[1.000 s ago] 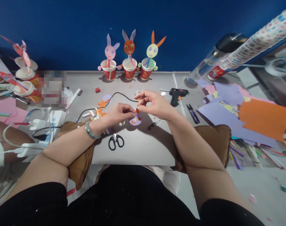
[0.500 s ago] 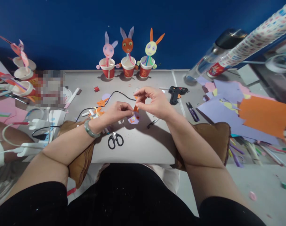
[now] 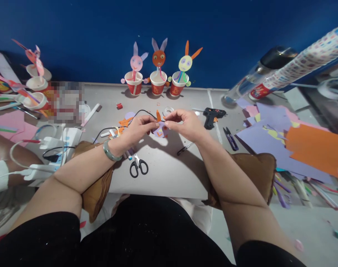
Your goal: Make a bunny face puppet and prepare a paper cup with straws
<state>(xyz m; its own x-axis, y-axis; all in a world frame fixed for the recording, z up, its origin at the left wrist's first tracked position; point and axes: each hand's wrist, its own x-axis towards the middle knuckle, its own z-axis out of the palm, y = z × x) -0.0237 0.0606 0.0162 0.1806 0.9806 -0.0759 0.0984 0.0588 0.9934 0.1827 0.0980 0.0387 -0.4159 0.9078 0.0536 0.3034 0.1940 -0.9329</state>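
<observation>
Between my hands is a round purple paper rabbit face [image 3: 160, 132] with orange and yellow details. One orange paper ear [image 3: 158, 116] stands up from its top edge. My left hand [image 3: 142, 129] pinches the upper left edge of the face, close to the ear. On the upper right edge, the thumb and fingers of my right hand [image 3: 184, 124] are closed together; whether a second ear is between them is hidden. Black-handled scissors [image 3: 138, 167] lie below my left hand, and a dark pen [image 3: 184, 149] lies below my right.
Three red paper cups [image 3: 158, 87] with paper rabbits stand along the blue wall. A black glue gun [image 3: 213, 115] and purple snips [image 3: 230, 138] lie to the right, before coloured paper sheets [image 3: 315, 142]. Leftward are a power strip [image 3: 70, 142] and another person's arm [image 3: 21, 161].
My right hand has come down from above the face to its upper right edge. The orange ear now stands upright at the top of the face. The whole view has shifted slightly.
</observation>
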